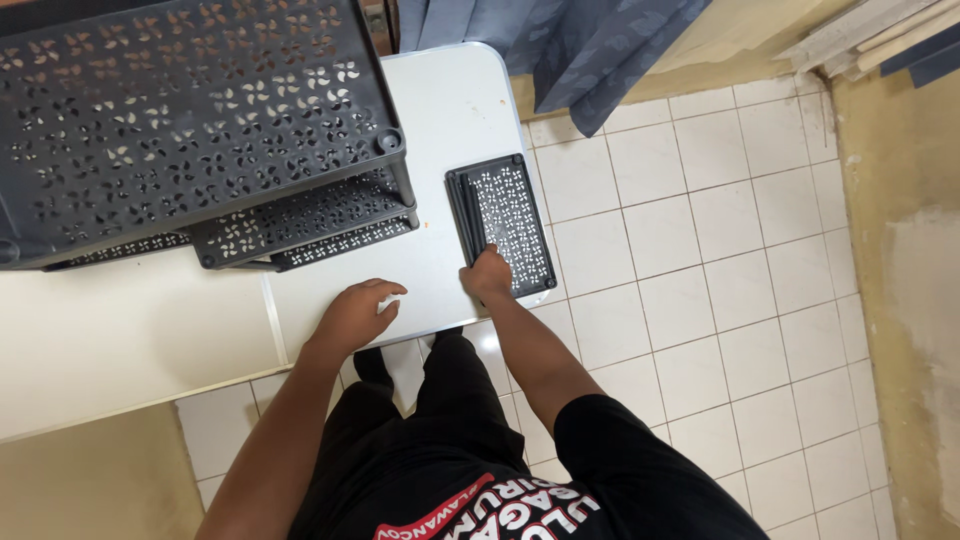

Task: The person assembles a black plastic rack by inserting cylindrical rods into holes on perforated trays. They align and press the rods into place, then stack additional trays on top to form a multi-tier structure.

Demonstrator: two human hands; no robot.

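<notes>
Perforated dark panels, a small stack of flat plastic pieces, lie on the white counter directly under and just beyond the right hand. That hand rests on the near end of the stack, fingers curled down onto its edge; whether they actually pinch a panel or only press on it cannot be told from this angle. The stack sits close to the counter's right edge, its long side running away from the person.

Just left of it, the left hand lies flat on the bare counter, fingers loosely together, holding nothing, near the front edge.

Farther out and to the left of both hands stands a dark tiered rack with the same cut-out pattern, several shelves already stacked one above another on corner posts. Judging from that, much of the rack looks put together, while the loose panels by the right hand are not yet joined to it.

Beyond the counter hangs a grey-blue curtain; pale floor tiles spread to the right of the hands.
</notes>
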